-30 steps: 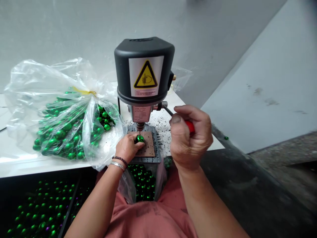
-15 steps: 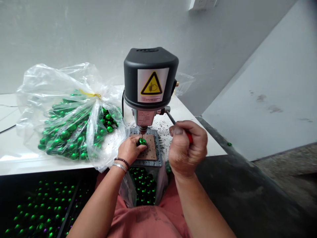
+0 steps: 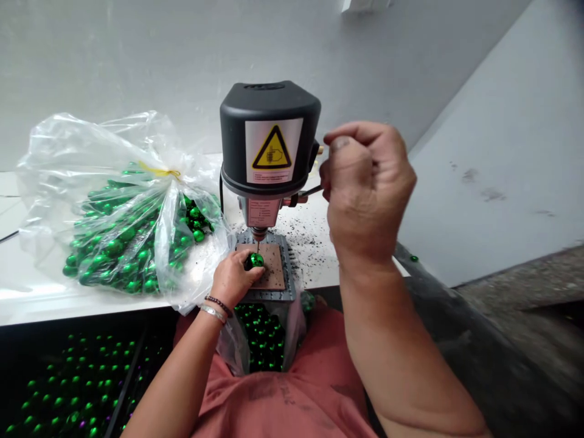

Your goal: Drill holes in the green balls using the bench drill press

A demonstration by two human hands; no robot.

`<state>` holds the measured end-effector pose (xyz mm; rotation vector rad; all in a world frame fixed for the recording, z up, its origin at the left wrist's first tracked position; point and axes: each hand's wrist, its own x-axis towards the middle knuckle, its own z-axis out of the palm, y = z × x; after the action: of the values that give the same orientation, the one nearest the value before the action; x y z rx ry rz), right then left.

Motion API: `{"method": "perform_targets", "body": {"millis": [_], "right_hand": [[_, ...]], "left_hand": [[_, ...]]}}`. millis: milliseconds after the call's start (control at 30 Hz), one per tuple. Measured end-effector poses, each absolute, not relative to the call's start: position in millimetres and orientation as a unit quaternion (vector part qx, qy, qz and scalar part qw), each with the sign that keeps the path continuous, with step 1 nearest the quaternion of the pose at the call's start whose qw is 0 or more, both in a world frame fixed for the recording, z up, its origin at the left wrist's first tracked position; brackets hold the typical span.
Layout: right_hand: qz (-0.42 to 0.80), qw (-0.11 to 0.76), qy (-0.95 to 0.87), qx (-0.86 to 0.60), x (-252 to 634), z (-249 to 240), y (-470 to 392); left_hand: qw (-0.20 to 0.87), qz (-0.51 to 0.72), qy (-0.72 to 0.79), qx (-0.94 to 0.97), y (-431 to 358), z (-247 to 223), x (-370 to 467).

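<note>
A small bench drill press (image 3: pixel 269 140) with a black hood and a yellow warning label stands in front of me. My left hand (image 3: pixel 232 275) pinches a shiny green ball (image 3: pixel 256 260) on the brown board (image 3: pixel 274 267) that covers the drill's base. Straight above the ball is the thin drill bit (image 3: pixel 258 247); whether it touches the ball I cannot tell. My right hand (image 3: pixel 367 188) is a raised fist round the end of the drill press's feed lever (image 3: pixel 312 191), whose grip is hidden inside my fingers.
A clear plastic bag (image 3: pixel 59 146) of green balls, tied with yellow string, lies on the white table (image 3: pixel 27 307) at left. Dark shavings (image 3: pixel 303 249) litter the tabletop. Below, another bag of green balls (image 3: pixel 260 340) hangs between my legs. More green balls (image 3: pixel 68 383) fill a dark container at lower left.
My right hand has risen with the lever, and the bit has lifted a little relative to the ball. My left hand still holds the ball on the board. The view has shifted slightly.
</note>
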<state>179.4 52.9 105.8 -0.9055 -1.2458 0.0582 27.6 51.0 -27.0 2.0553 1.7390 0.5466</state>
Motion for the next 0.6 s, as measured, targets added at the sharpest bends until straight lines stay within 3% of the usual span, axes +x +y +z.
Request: {"method": "perform_targets", "body": {"millis": [300,433,600], "right_hand": [[0.048,0.736,-0.552,-0.388,179.4,109.7,62.2],[0.029,0.726,-0.573,-0.379,182.2,108.8,64.0],[0.023,0.71,-0.588,-0.386,184.3,108.1,61.6]], "left_hand": [[0.377,0.111,0.485,0.781,14.0,-4.6,-1.3],[0.468,0.247,0.549,0.647,18.0,-6.1,2.2],[0.683,0.412,0.517,0.31,25.3,0.0,11.8]]}}
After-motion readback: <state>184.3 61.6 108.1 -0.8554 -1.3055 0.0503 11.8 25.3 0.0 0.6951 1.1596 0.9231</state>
